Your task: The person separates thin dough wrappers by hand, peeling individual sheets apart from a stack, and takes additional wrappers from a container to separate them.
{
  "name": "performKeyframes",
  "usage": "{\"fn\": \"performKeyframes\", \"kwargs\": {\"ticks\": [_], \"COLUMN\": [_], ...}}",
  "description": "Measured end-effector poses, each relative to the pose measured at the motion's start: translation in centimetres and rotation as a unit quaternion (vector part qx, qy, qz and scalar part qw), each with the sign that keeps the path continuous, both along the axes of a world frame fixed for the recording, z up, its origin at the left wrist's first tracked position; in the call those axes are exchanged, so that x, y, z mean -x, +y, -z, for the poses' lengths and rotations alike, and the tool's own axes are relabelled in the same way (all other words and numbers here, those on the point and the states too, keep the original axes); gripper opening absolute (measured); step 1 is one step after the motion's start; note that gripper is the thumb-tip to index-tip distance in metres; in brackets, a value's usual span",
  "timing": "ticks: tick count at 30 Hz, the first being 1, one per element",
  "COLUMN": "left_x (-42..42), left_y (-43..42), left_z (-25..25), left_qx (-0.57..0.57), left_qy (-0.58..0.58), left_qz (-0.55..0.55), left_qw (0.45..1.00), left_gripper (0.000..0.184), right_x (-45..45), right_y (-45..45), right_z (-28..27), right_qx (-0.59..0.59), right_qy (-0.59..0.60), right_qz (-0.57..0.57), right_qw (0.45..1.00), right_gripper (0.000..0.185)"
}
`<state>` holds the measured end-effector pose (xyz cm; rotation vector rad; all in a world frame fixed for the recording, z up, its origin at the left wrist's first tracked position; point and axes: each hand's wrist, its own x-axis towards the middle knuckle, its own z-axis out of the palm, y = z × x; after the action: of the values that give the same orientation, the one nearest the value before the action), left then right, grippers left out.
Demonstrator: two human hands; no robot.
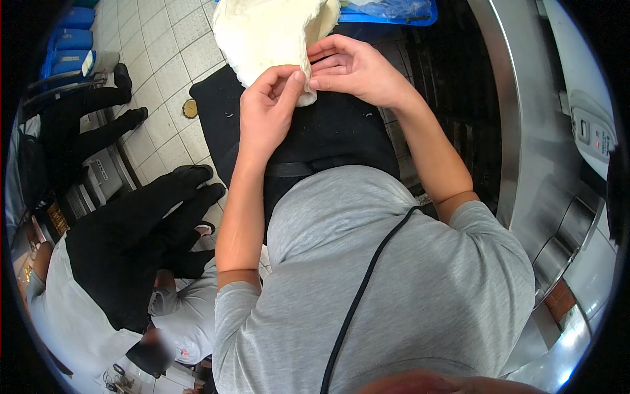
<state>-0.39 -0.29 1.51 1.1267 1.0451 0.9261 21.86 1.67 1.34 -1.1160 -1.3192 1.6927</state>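
A cream-coloured soft sheet with a bunched, folded right edge hangs at the top of the head view. It looks like thin dough or cloth; I cannot tell which. My left hand pinches its lower right edge between thumb and curled fingers. Close beside it, my right hand has its fingertips and thumb on the same folded edge, the fingers partly behind it. Below both hands lies the black apron on my lap.
Behind the sheet is a blue tray holding a plastic bag. A steel surface and a white appliance stand at my right. Two people in black trousers are at left, near blue bins.
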Motion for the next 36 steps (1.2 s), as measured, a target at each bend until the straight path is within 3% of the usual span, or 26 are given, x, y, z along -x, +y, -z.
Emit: {"fn": "performKeyframes", "kwargs": {"ticks": [5,8,14,22,32,36], "left_x": [0.1,0.1,0.1,0.1,0.3,0.5], "left_y": [0.3,0.6,1.0,1.2,0.8,1.0], "left_z": [0.3,0.6,1.2,1.9,1.5,1.8], "left_qx": [0.009,0.006,0.007,0.014,0.001,0.013], "left_qy": [-0.005,-0.006,-0.010,-0.043,-0.057,-0.008], "left_qz": [-0.006,-0.018,-0.023,-0.028,-0.010,-0.013], "left_qw": [1.000,1.000,1.000,0.999,0.998,1.000], "left_gripper": [0.025,0.020,0.022,0.023,0.021,0.017], "right_x": [0.4,0.7,1.3,1.2,1.9,1.6], "right_y": [0.0,0.1,0.1,0.3,0.1,0.2], "right_z": [-0.1,0.4,0.0,0.5,0.4,1.5], "right_qx": [-0.020,-0.049,-0.083,-0.031,-0.045,-0.064], "right_qy": [-0.040,-0.044,-0.093,-0.026,-0.042,-0.055], "right_qz": [-0.011,0.002,0.005,0.001,0.025,0.032], "right_qw": [0.999,0.998,0.992,0.999,0.998,0.996], "right_gripper": [0.061,0.074,0.070,0.059,0.047,0.046]}}
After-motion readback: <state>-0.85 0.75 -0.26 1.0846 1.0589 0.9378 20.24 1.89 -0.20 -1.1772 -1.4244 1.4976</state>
